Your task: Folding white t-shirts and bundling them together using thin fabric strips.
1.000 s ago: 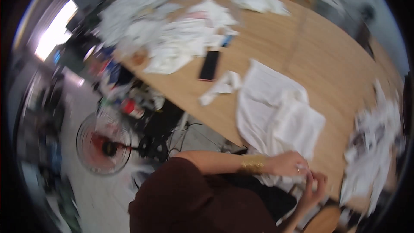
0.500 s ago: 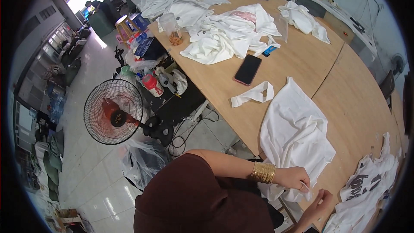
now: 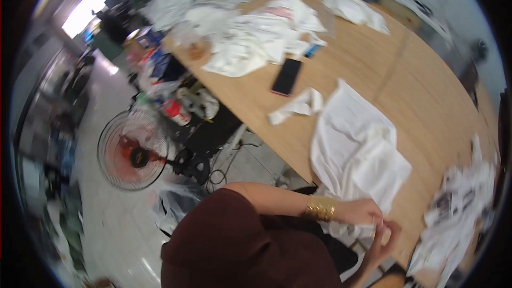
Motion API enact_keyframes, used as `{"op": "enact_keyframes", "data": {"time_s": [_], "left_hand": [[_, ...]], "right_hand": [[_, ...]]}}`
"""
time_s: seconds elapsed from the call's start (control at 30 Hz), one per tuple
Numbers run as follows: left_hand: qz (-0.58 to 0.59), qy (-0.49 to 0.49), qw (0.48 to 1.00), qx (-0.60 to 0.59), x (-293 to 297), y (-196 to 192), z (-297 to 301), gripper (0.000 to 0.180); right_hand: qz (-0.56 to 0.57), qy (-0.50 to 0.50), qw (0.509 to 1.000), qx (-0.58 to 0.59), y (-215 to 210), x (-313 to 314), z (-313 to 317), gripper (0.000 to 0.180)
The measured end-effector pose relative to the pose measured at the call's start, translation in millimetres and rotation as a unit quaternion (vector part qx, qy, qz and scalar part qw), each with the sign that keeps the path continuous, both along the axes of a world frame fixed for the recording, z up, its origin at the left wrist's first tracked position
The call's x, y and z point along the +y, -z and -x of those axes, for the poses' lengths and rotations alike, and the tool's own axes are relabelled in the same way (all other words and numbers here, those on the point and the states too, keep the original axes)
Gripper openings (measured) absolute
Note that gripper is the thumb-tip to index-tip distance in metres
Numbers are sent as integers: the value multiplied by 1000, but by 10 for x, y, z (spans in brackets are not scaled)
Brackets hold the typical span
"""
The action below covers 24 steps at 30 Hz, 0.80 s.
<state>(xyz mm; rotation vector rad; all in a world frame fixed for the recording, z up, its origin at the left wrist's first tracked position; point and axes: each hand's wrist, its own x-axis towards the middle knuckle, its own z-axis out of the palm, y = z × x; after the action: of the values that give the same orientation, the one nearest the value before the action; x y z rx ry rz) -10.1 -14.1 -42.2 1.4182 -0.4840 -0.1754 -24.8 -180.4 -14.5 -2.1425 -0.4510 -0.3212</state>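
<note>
A white cloth garment [image 3: 354, 149] lies rumpled at the table's near edge, with its lower end hanging toward my lap. My left hand [image 3: 361, 212], below a stack of gold bangles [image 3: 320, 209], is closed on the lower end of this garment in a pinch. Right against its fingertips is my right hand [image 3: 385, 240], its fingers bent together; blur hides what lies between them. Beyond the garment rest a short white fabric strip [image 3: 296, 108], bent at one end, and a dark smartphone [image 3: 287, 77].
White garments pile up [image 3: 261, 37] at the far side of the wooden table [image 3: 421, 122]. More white cloth with dark print [image 3: 453, 210] lies at the right. A standing fan [image 3: 136, 152] and a plastic bag [image 3: 178, 202] are on the floor at left.
My right hand has come up and left to meet my left hand's fingertips. The whole view has shifted and blurred; the garment stays on the table.
</note>
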Motion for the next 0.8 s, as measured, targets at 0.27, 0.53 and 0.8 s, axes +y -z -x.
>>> {"op": "enact_keyframes", "data": {"time_s": [0.27, 0.53, 0.8], "left_hand": [[-2, 6, 968, 250, 132, -181, -120, 26], [-37, 10, 979, 200, 259, -15, -91, 23], [10, -24, 988, 150, 113, 23, 146, 28]], "right_hand": [[-73, -36, 992, 94, -152, 40, -272, 18], [-3, 53, 998, -35, -65, 172, -101, 11], [-24, 20, 999, -24, 68, 145, 48, 7]]}}
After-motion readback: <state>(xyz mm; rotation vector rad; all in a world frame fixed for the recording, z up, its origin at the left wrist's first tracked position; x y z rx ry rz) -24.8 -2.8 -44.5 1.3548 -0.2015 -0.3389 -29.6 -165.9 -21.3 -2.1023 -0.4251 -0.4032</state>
